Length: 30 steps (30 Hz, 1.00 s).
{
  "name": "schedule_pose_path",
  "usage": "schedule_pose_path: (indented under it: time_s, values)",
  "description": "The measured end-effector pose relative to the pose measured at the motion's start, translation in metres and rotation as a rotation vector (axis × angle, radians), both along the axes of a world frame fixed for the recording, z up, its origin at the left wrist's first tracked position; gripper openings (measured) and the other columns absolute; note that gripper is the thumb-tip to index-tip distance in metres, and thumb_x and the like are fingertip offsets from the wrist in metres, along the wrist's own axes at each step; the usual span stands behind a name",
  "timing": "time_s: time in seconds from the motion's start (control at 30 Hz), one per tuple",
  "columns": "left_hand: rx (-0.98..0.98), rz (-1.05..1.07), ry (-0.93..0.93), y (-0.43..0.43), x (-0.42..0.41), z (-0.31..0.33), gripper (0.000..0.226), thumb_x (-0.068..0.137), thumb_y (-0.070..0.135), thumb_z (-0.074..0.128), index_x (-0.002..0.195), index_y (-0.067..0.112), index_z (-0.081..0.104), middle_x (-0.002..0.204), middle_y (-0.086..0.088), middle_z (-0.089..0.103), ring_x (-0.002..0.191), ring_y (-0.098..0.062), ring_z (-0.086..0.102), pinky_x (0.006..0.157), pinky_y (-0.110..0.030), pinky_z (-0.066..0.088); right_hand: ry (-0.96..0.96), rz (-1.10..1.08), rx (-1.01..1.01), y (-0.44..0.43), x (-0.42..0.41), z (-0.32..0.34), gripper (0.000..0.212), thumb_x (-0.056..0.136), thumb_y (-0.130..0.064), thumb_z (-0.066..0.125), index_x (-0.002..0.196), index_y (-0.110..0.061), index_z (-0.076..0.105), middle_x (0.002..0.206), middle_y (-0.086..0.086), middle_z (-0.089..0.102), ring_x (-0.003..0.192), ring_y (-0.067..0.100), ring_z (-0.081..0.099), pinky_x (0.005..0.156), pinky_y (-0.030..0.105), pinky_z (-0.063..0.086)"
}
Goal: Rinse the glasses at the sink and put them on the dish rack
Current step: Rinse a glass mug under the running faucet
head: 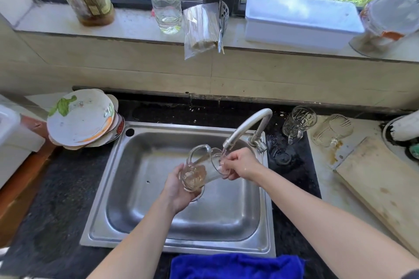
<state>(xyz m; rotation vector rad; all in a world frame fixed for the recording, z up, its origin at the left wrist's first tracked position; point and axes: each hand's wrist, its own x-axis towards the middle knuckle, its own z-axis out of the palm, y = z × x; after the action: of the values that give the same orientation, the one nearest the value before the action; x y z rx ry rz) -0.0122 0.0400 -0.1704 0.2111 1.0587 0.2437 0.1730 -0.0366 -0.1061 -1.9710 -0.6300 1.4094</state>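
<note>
A clear glass mug (201, 171) with a handle lies tilted on its side over the steel sink (140, 210), its mouth under the tap spout (247, 127). A thin stream of water runs onto its rim. My left hand (179, 190) cups and grips the mug's base from below. My right hand (241, 166) pinches the rim, fingers curled at the mouth. Two more clear glass mugs stand on the counter right of the tap: one (298, 122) on the dark stone, one (332, 130) on the pale surface.
A stack of plates (81, 118) leans at the sink's left back corner. A wooden cutting board (383, 186) lies at right. A blue cloth (235, 266) hangs at the front edge. Bottles, a bag of sticks and a white box (301, 18) sit on the windowsill.
</note>
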Motion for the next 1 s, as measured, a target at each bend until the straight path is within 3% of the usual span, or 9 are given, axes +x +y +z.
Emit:
schedule_pose_path:
  time_s: [0.1, 0.23, 0.4, 0.47, 0.57, 0.73, 0.83, 0.9, 1.0]
  values:
    - [0.025, -0.070, 0.046, 0.001, -0.001, 0.001, 0.046, 0.098, 0.043, 0.035, 0.098, 0.011, 0.067, 0.087, -0.012, 0.069, 0.060, -0.025, 0.053, 0.041, -0.017, 0.040, 0.049, 0.034, -0.037, -0.002, 0.000, 0.006, 0.011, 0.088, -0.008, 0.069, 0.087, 0.003, 0.067, 0.078, 0.018, 0.069, 0.058, 0.017, 0.068, 0.049, 0.023, 0.053]
    - [0.022, -0.227, 0.098, 0.008, -0.004, -0.002, 0.047, 0.095, 0.048, 0.037, 0.108, 0.010, 0.062, 0.084, -0.014, 0.062, 0.049, -0.027, 0.055, 0.038, -0.019, 0.041, -0.056, 0.151, -0.006, 0.006, 0.005, 0.014, 0.023, 0.086, -0.016, 0.072, 0.107, -0.008, 0.064, 0.094, 0.010, 0.070, 0.066, 0.017, 0.072, 0.048, 0.024, 0.049]
    - [0.031, -0.150, 0.004, 0.008, -0.003, 0.007, 0.039, 0.095, 0.040, 0.044, 0.105, 0.007, 0.061, 0.096, -0.019, 0.066, 0.077, -0.032, 0.059, 0.067, -0.037, 0.049, -0.051, 0.108, 0.041, 0.010, 0.002, 0.015, 0.015, 0.091, -0.011, 0.066, 0.079, -0.003, 0.068, 0.070, 0.014, 0.070, 0.059, 0.020, 0.068, 0.049, 0.023, 0.053]
    - [0.097, -0.106, -0.010, 0.008, -0.002, 0.009, 0.027, 0.093, 0.034, 0.046, 0.098, 0.012, 0.061, 0.090, -0.014, 0.067, 0.073, -0.029, 0.058, 0.061, -0.032, 0.044, 0.018, 0.060, 0.018, 0.005, -0.001, 0.015, 0.017, 0.092, -0.005, 0.063, 0.075, -0.001, 0.065, 0.065, 0.012, 0.068, 0.055, 0.017, 0.068, 0.049, 0.021, 0.054]
    - [0.133, -0.139, 0.043, 0.008, -0.002, 0.010, 0.033, 0.095, 0.040, 0.043, 0.110, 0.015, 0.059, 0.092, -0.011, 0.063, 0.066, -0.024, 0.051, 0.049, -0.023, 0.038, 0.040, 0.075, -0.041, 0.001, -0.004, 0.016, 0.014, 0.090, -0.005, 0.064, 0.076, 0.000, 0.065, 0.069, 0.014, 0.069, 0.056, 0.017, 0.068, 0.049, 0.023, 0.053]
    - [0.126, -0.230, 0.101, 0.012, -0.004, 0.005, 0.036, 0.095, 0.043, 0.047, 0.106, 0.013, 0.063, 0.088, -0.010, 0.065, 0.065, -0.022, 0.058, 0.057, -0.028, 0.047, -0.460, 0.266, -0.041, 0.009, 0.005, 0.020, 0.021, 0.076, -0.041, 0.077, 0.085, -0.028, 0.064, 0.086, -0.009, 0.066, 0.085, 0.017, 0.065, 0.071, 0.034, 0.050]
    - [0.097, -0.290, 0.107, 0.013, -0.004, 0.004, 0.037, 0.092, 0.046, 0.049, 0.107, 0.015, 0.064, 0.088, -0.011, 0.067, 0.064, -0.024, 0.061, 0.055, -0.027, 0.050, -0.271, 0.216, 0.050, 0.013, 0.003, 0.021, 0.015, 0.084, -0.031, 0.074, 0.091, -0.018, 0.070, 0.083, -0.005, 0.070, 0.085, 0.019, 0.066, 0.079, 0.039, 0.055]
    - [0.092, -0.277, 0.065, 0.013, -0.005, 0.008, 0.042, 0.094, 0.047, 0.045, 0.112, 0.014, 0.062, 0.099, -0.014, 0.066, 0.076, -0.029, 0.061, 0.061, -0.031, 0.052, -0.203, 0.173, 0.075, 0.012, 0.002, 0.019, 0.016, 0.089, -0.023, 0.070, 0.077, -0.012, 0.070, 0.076, 0.005, 0.073, 0.074, 0.023, 0.067, 0.069, 0.039, 0.056]
    - [0.124, -0.155, -0.042, 0.011, -0.006, 0.009, 0.040, 0.094, 0.043, 0.044, 0.120, 0.015, 0.057, 0.110, -0.015, 0.064, 0.087, -0.029, 0.060, 0.073, -0.037, 0.046, -0.099, 0.074, 0.056, 0.007, -0.001, 0.016, 0.020, 0.091, -0.011, 0.067, 0.073, -0.003, 0.066, 0.068, 0.012, 0.067, 0.055, 0.014, 0.066, 0.051, 0.023, 0.052]
